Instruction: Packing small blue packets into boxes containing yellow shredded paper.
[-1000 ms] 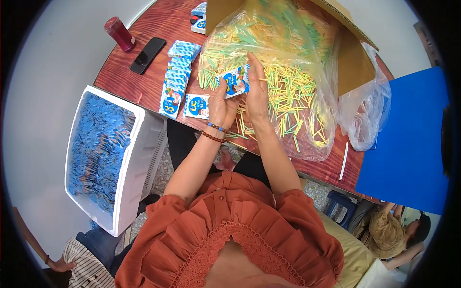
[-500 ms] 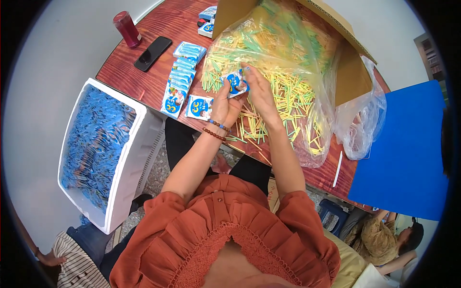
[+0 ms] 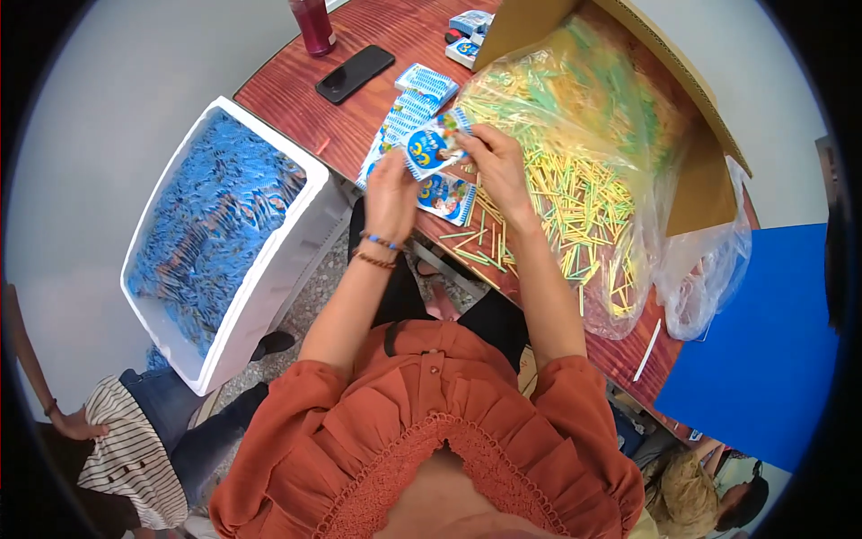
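A small blue-and-white printed packet is stretched between my hands above the table. My right hand pinches its right edge with thumb and fingers. My left hand is closed at its lower left edge, the fingertips partly hidden. Just beneath lies another packet of the same kind, flat on the table. Behind my left hand runs an overlapping row of such packets. To the right of my right hand, many short yellow and green sticks spill from a clear plastic bag.
A white foam box heaped with small blue packets stands left of the table. A phone, a red drink bottle and small boxes lie farther back. A cardboard box surrounds the bag's far side. Other people are at both lower sides.
The view has shifted, so the table sits further right. My hands have moved the packet left to the row's near end and now hold it flatter, its printed face showing more.
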Motion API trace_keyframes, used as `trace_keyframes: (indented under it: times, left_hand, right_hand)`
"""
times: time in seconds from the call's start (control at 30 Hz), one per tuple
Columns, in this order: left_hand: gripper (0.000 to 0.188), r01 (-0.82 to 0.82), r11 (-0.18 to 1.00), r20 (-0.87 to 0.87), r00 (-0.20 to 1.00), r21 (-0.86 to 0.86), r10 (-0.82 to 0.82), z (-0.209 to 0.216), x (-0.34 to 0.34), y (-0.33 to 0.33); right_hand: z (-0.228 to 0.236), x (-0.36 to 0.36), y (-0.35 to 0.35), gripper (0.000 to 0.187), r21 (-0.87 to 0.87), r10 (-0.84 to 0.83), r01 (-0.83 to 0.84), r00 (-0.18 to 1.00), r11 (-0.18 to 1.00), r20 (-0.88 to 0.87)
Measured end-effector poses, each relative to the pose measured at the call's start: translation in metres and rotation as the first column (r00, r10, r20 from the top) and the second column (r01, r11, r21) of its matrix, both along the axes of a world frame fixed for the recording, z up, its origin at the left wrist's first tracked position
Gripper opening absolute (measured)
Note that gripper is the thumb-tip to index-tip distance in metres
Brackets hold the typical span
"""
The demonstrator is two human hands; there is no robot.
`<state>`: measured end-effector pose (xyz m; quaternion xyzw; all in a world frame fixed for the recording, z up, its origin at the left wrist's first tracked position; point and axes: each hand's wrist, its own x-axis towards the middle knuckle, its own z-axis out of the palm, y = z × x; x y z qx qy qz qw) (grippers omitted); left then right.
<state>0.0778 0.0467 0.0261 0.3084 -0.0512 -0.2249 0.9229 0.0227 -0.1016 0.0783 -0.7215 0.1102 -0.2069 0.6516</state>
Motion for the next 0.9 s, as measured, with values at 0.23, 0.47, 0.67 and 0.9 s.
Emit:
trace_keyframes:
  times: [0.23, 0.47, 0.67, 0.9]
  left_hand:
    - [0.018, -0.591, 0.53, 0.636, 0.762, 0.608, 0.122, -0.043, 0.017, 0.081]
    - [0.02, -0.813, 0.105, 0.782, 0.503, 0.572, -0.369, -0.048, 0.023, 0.068]
    - [0.02, -0.757, 0.206, 0.779, 0.561, 0.62, -0.281, -0.038, 0.014, 0.051]
    - [0.013, -0.701, 0.499, 0.845, 0.516, 0.51, -0.138, -0.016, 0.01, 0.019]
  right_hand:
    - [-0.059, 0.057, 0.047, 0.025, -0.404, 0.07, -0.172, 0.965, 0.899, -0.254]
    - [-0.04, 0.017, 0.001, 0.03, -0.495, -0.178, 0.065, 0.966, 0.866, -0.185]
    - [-0.04, -0.04, -0.02, 0.035, -0.716, -0.195, -0.113, 0.922, 0.689, -0.333]
    - [-0.06, -0.04, -0.026, 0.033, -0.728, -0.208, -0.025, 0.951, 0.685, -0.229]
